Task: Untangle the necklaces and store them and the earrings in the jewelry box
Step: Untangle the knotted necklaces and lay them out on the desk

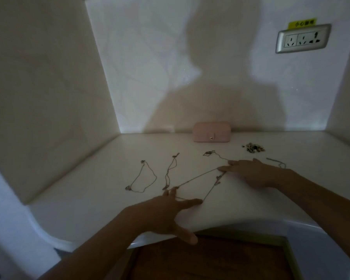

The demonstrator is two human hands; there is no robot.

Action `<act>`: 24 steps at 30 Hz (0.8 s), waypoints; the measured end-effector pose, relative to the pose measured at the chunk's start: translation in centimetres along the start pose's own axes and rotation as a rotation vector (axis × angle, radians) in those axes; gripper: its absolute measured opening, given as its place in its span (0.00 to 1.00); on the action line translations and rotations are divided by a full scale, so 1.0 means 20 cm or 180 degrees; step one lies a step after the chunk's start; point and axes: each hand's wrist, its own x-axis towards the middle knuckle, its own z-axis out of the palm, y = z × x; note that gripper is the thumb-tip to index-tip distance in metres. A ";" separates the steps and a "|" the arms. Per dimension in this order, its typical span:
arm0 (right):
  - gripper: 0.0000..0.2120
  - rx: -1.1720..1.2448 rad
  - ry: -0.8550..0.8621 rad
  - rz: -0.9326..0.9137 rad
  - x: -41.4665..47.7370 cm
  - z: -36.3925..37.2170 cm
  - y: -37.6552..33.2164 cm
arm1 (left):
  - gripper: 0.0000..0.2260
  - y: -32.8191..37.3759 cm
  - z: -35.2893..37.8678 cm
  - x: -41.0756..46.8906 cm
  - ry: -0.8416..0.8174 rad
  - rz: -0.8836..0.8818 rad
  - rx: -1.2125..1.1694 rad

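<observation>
A thin chain necklace is stretched flat on the white counter between my hands. My left hand lies flat with spread fingers pressing its near end. Straight fingertips of my right hand press the far end. Two more necklaces lie separately to the left, one looped and one narrow. Another chain runs behind my right fingers. A short chain lies past my right wrist. A pile of earrings sits at the back right. The closed pink jewelry box stands against the wall.
The white counter sits in a corner, with walls at the left, back and right. Its front edge curves above a wooden surface. A wall socket with a yellow label is high on the right.
</observation>
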 end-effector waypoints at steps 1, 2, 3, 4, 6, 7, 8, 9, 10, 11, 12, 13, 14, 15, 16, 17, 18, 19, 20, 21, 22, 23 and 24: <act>0.35 -0.0016 -0.0005 0.0048 -0.01 0.01 0.02 | 0.40 -0.01 -0.01 -0.01 -0.0048 0.0037 -0.0023; 0.35 -0.0031 -0.0002 0.0099 -0.01 0.01 0.04 | 0.40 -0.02 -0.03 -0.02 -0.0102 0.0071 -0.0059; 0.34 -0.0047 0.0004 0.0137 -0.02 0.02 0.06 | 0.39 -0.02 -0.04 -0.03 -0.0156 0.0106 -0.0107; 0.34 -0.0052 0.0008 0.0164 -0.03 0.03 0.08 | 0.37 -0.03 -0.05 -0.04 -0.0201 0.0145 -0.0160; 0.34 -0.0032 0.0017 0.0198 -0.03 0.04 0.11 | 0.34 -0.04 -0.06 -0.06 -0.0235 0.0219 -0.0259; 0.34 -0.0029 0.0032 0.0211 -0.03 0.04 0.11 | 0.32 -0.04 -0.06 -0.06 -0.0208 0.0241 -0.0306; 0.34 -0.0032 0.0052 0.0225 -0.03 0.05 0.12 | 0.30 -0.04 -0.06 -0.06 -0.0159 0.0249 -0.0347; 0.33 -0.0030 0.0071 0.0241 -0.03 0.05 0.12 | 0.27 -0.04 -0.06 -0.06 -0.0105 0.0248 -0.0373; 0.33 -0.0015 0.0088 0.0259 -0.03 0.05 0.12 | 0.25 -0.03 -0.06 -0.06 -0.0059 0.0245 -0.0381; 0.32 0.0016 0.0109 0.0287 -0.04 0.05 0.12 | 0.24 -0.03 -0.06 -0.06 -0.0026 0.0240 -0.0377; 0.31 0.0038 0.0124 0.0316 -0.04 0.06 0.13 | 0.22 -0.03 -0.06 -0.06 -0.0001 0.0235 -0.0363; 0.30 0.0037 0.0130 0.0342 -0.04 0.07 0.13 | 0.21 -0.03 -0.06 -0.06 0.0017 0.0223 -0.0339; 0.29 0.0036 0.0130 0.0378 -0.04 0.07 0.13 | 0.19 -0.03 -0.05 -0.06 0.0015 0.0188 -0.0307; 0.28 0.0030 0.0122 0.0431 -0.04 0.07 0.14 | 0.18 -0.03 -0.05 -0.06 -0.0002 0.0136 -0.0274; 0.27 0.0014 0.0094 0.0512 -0.04 0.07 0.14 | 0.18 -0.03 -0.05 -0.06 -0.0027 0.0079 -0.0246; 0.27 -0.0024 0.0036 0.0617 -0.05 0.07 0.15 | 0.18 -0.02 -0.04 -0.07 -0.0046 0.0030 -0.0226; 0.26 -0.0063 -0.0022 0.0730 -0.05 0.06 0.17 | 0.18 -0.02 -0.04 -0.07 -0.0050 -0.0011 -0.0214; 0.26 -0.0099 -0.0071 0.0835 -0.06 0.05 0.18 | 0.18 -0.01 -0.04 -0.07 -0.0047 -0.0048 -0.0208; 0.26 -0.0131 -0.0105 0.0918 -0.07 0.05 0.20 | 0.18 0.00 -0.04 -0.07 -0.0049 -0.0081 -0.0197; 0.26 -0.0150 -0.0133 0.0984 -0.07 0.04 0.22 | 0.18 0.00 -0.04 -0.07 -0.0054 -0.0107 -0.0179; 0.26 -0.0151 -0.0157 0.1023 -0.08 0.04 0.23 | 0.19 0.01 -0.05 -0.08 -0.0058 -0.0128 -0.0152; 0.26 -0.0135 -0.0172 0.1034 -0.08 0.04 0.25 | 0.19 0.01 -0.05 -0.07 -0.0058 -0.0150 -0.0111; 0.26 -0.0125 -0.0172 0.1028 -0.08 0.04 0.25 | 0.19 0.02 -0.06 -0.07 -0.0039 -0.0175 -0.0074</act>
